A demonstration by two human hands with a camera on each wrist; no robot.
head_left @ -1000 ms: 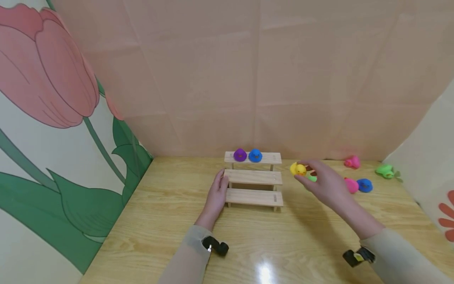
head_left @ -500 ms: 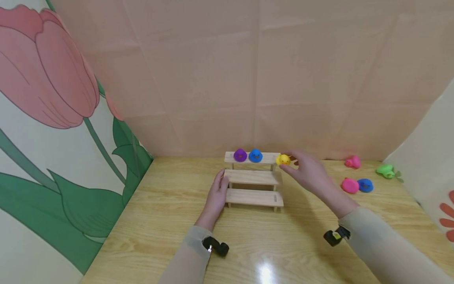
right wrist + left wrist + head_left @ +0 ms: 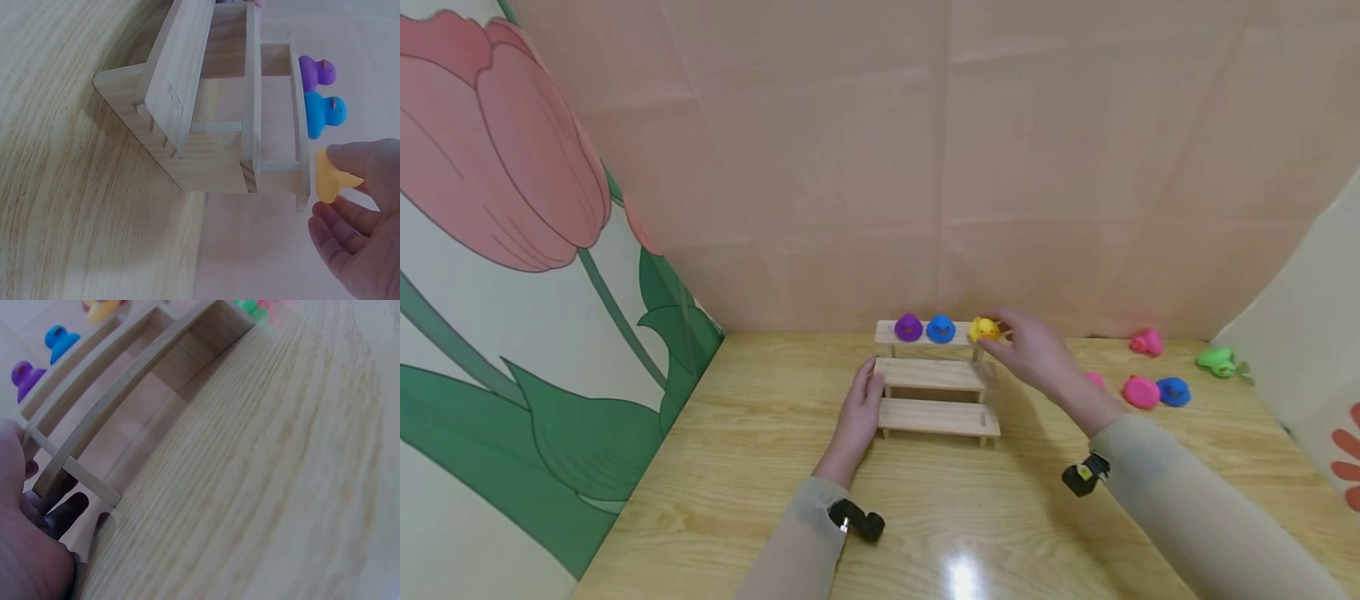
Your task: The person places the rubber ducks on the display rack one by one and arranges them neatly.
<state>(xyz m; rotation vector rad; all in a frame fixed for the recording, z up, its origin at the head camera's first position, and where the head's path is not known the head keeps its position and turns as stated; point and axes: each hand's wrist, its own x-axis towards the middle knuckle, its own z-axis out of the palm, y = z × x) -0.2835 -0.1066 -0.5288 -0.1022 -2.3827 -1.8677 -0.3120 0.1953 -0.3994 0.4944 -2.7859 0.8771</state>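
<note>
A small wooden three-step shelf (image 3: 934, 373) stands on the table. My left hand (image 3: 859, 408) holds its left end, and in the left wrist view the fingers (image 3: 67, 514) reach round behind the side. At the right end of the top step, my right hand (image 3: 1033, 350) pinches a yellow rubber duck (image 3: 984, 329) between thumb and fingers. The right wrist view shows the yellow duck (image 3: 327, 176) upright, its base right at the step's surface. To its left on that step sit a blue rubber duck (image 3: 941, 329) and a purple rubber duck (image 3: 908, 327).
On the table to the right lie a pink rubber duck (image 3: 1141, 392) beside a blue one (image 3: 1174, 392), another pink one (image 3: 1147, 341) farther back, and a green one (image 3: 1217, 362) near the right wall. Part of a pink toy (image 3: 1095, 379) shows behind my right wrist. A pinkish backdrop (image 3: 820, 208) stands behind.
My right hand has carried the yellow duck leftward from beside the shelf to the right end of the top step. The left hand and the shelf have stayed put.
</note>
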